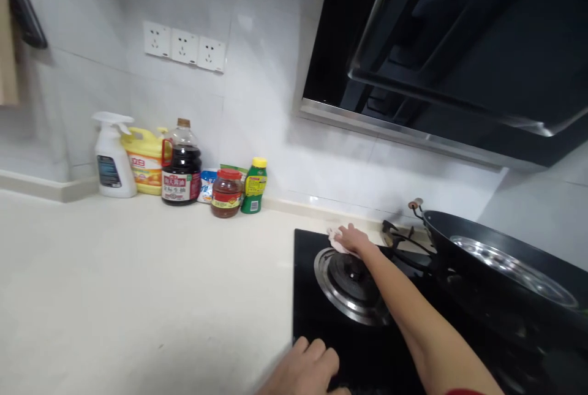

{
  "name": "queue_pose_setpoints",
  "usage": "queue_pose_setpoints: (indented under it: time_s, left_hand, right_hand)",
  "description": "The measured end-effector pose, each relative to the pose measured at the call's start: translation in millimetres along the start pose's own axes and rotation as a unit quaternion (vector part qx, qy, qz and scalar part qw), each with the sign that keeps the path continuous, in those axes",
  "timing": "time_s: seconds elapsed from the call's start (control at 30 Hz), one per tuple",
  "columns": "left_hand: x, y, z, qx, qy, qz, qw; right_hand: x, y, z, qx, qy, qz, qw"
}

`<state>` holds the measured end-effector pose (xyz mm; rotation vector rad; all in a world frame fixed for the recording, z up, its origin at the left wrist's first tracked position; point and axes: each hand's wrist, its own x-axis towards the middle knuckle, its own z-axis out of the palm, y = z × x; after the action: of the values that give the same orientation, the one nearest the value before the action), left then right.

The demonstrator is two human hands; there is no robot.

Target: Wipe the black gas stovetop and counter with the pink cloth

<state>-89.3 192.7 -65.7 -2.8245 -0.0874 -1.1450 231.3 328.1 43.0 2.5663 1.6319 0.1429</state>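
Note:
My right hand point(353, 239) reaches across to the back left of the black glass cooktop point(309, 308). It is closed on a pale, crumpled cloth point(337, 242) pressed against the surface behind the left burner point(351, 275), which has a shiny metal ring. My forearm passes over the right side of that burner. At the bottom of the view, my left hand point(309, 369) rests by the cooktop's left edge, partly over the counter. Its fingers are curled together, and I see nothing in them.
A large dark wok point(441, 223) holding a metal tray point(509, 263) sits on the right burner. Against the wall stand a spray bottle point(113, 159), a yellow jug point(146, 162), a soy sauce bottle point(182, 168), a red-lidded jar point(226, 193) and a green bottle point(255, 187). A range hood point(413, 119) overhangs the cooktop.

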Motion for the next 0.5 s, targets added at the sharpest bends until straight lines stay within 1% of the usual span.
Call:
queue_pose_setpoints:
  time_s: [0.1, 0.2, 0.27, 0.33, 0.43, 0.5]
  left_hand:
    - [-2.6, -3.0, -0.6, -0.023, -0.036, -0.015, 0.999]
    - [0.1, -4.2, -15.8, -0.048, -0.059, -0.028, 0.997]
    - [5.8, -4.4, -32.1, -0.067, -0.057, -0.049, 0.995]
    - [13.2, -5.8, -49.7, -0.09, -0.042, -0.095, 0.99]
    - [23.2, -13.1, -70.4, -0.117, -0.005, -0.177, 0.977]
    - [27.4, -21.3, -78.0, -0.12, 0.024, -0.215, 0.969]
  right_hand:
    - [14.0, -52.6, -6.3, 0.029, 0.006, -0.076, 0.997]
    - [6.2, -89.1, -10.1, 0.047, 0.02, -0.129, 0.99]
    - [-8.8, -103.3, -11.4, 0.055, 0.032, -0.155, 0.986]
    - [-28.7, -111.7, -12.4, 0.061, 0.043, -0.179, 0.981]
    - [-64.5, -119.9, -13.3, 0.069, 0.059, -0.218, 0.972]
    - [-92.0, -124.8, -13.4, 0.074, 0.071, -0.245, 0.964]
